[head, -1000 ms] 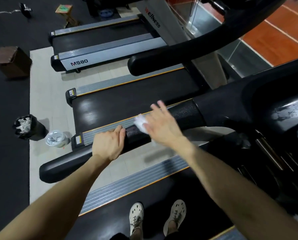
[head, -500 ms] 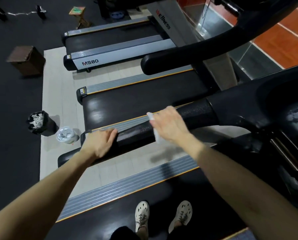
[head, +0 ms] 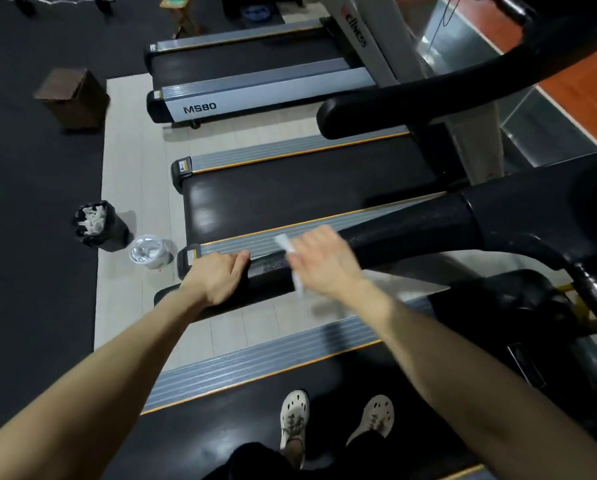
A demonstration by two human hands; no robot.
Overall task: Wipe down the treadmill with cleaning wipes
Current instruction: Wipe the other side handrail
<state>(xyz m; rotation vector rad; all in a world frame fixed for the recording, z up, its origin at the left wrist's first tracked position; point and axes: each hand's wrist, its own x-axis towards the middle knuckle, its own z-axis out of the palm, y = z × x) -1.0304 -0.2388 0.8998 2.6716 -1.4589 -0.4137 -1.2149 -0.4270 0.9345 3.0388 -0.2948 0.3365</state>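
The black handrail (head: 411, 230) of the nearest treadmill (head: 200, 438) is gripped near its free end by the left hand (head: 217, 277). One white wipe (head: 285, 244) is held against the rail by the curled right hand (head: 324, 263), just beside. Bare rail is left beyond it. Three treadmills are counted, with pale floor strips between. One bin (head: 99, 225) and one tub (head: 149, 252) are seen on the floor.

Floor (head: 127, 323) (pale tile, black mat): 3 treadmills (head: 290, 199), bin (head: 99, 225), wipes tub (head: 149, 252), brown box (head: 73, 97).
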